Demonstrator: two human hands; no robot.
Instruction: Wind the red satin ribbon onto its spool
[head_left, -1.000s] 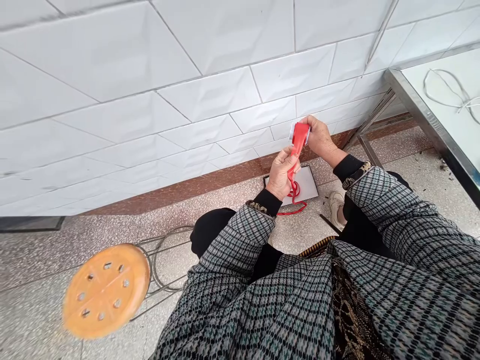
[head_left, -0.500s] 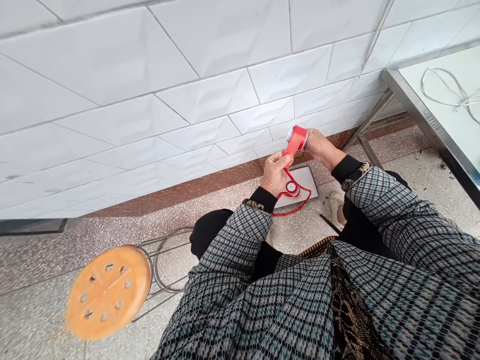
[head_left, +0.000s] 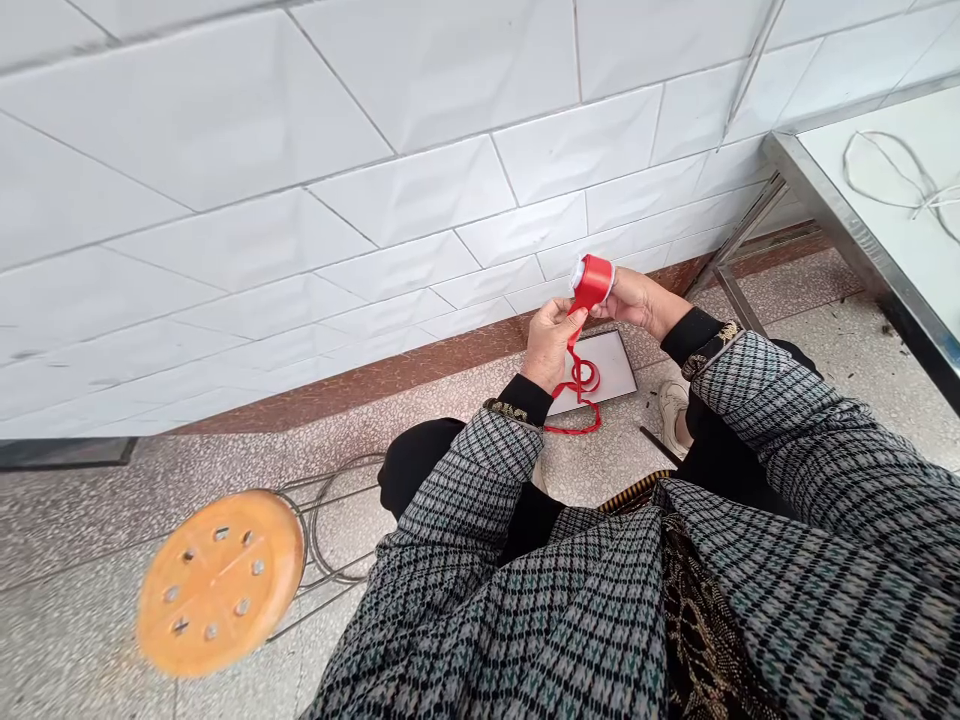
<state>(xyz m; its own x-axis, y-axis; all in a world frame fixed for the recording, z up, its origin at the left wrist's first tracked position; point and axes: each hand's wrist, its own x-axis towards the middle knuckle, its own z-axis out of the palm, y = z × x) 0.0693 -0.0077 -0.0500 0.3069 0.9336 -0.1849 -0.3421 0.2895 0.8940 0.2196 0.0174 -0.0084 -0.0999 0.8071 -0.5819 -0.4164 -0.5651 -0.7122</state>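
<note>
A spool of wide red ribbon with white ends is up in front of me. My right hand grips it from its right end. My left hand pinches the ribbon just below the spool, thumb on top. From there the red ribbon hangs down in a crumpled strand and loops beneath my left hand. Below lies a white rectangular board or lid with dark edges on the floor. On it rests a small red ribbon roll, partly crossed by the hanging strand.
An orange round stool with wire legs is at lower left. A metal-framed table bearing a white cable stands at right. The white tiled wall rises close ahead. A shoe shows on the speckled floor.
The spool has turned slightly and shows more of its wound ribbon. The hanging strand has swung left and fallen closer to my left hand. Both hands keep their hold.
</note>
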